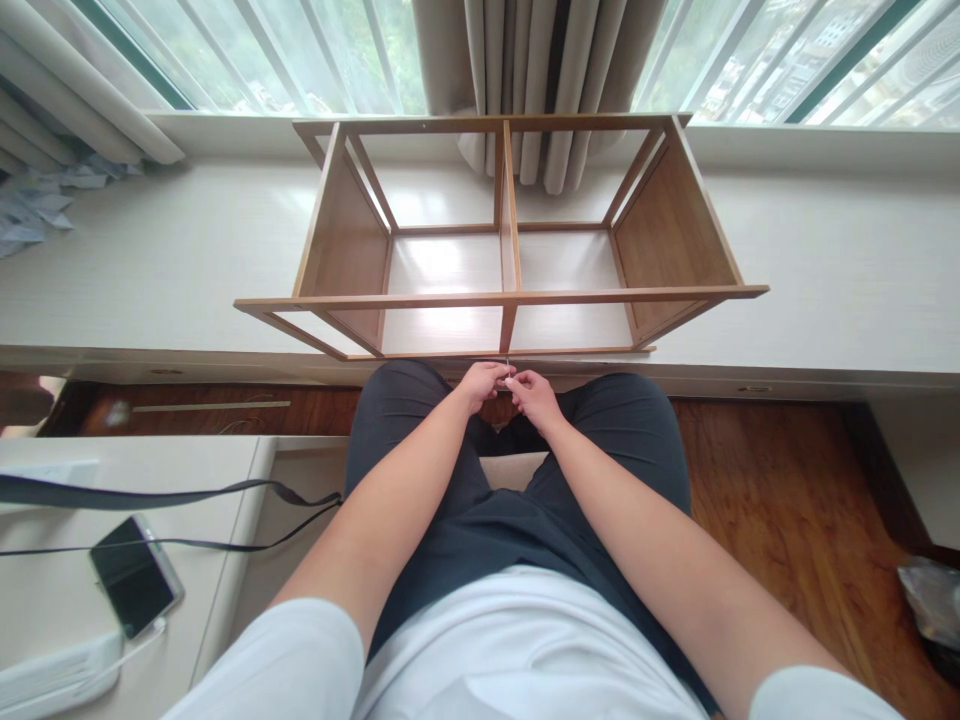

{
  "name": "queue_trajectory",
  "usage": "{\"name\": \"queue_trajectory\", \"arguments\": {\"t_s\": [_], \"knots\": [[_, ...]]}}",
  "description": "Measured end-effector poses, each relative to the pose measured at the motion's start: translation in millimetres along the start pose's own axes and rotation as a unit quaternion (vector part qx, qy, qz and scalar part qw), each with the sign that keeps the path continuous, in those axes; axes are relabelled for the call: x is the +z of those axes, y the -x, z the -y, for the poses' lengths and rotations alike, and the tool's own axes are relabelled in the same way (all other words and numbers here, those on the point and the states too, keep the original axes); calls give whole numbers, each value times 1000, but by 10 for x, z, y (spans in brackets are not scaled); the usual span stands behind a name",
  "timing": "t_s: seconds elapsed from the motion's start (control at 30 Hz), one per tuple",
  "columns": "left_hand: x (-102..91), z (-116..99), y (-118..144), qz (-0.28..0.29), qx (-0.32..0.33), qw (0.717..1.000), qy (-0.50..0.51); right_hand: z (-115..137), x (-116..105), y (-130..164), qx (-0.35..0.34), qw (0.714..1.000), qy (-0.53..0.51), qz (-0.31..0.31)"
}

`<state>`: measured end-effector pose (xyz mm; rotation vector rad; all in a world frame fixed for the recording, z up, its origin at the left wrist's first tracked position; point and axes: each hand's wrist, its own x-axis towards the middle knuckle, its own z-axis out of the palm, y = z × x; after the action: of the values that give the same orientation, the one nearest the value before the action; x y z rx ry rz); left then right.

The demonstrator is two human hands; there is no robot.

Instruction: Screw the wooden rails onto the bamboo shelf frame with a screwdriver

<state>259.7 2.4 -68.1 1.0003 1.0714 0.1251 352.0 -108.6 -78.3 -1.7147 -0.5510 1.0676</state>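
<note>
A brown wooden frame (450, 299), split in two by a middle upright (510, 200), rests on the pale window-side surface. Just below its near edge, at the middle, my two hands meet above my lap. The fingers of my left hand (481, 384) are bent together and closed. My right hand (535, 398) pinches with thumb and forefinger, right beside the left fingertips. Between the fingertips a small, thin, pale piece (508, 369) sticks up; it is too small to name. Which hand carries its weight I cannot make out.
A phone (136, 578) with a cable lies on the white cabinet (202, 480) at left, near a white power strip (60, 680). Black straps (225, 490) cross there. Curtains (525, 90) hang behind the frame. A plastic bag (930, 600) sits at far right.
</note>
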Motion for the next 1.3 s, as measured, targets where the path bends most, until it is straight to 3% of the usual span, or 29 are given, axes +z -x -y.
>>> {"name": "queue_trajectory", "arguments": {"t_s": [0.37,1.3], "knots": [[1,-1,2,-1,1,1000,8,-37,-15,18,-65,985,156,-27],[-14,15,5,8,3,1000,8,-7,-7,15,-38,993,108,6]]}}
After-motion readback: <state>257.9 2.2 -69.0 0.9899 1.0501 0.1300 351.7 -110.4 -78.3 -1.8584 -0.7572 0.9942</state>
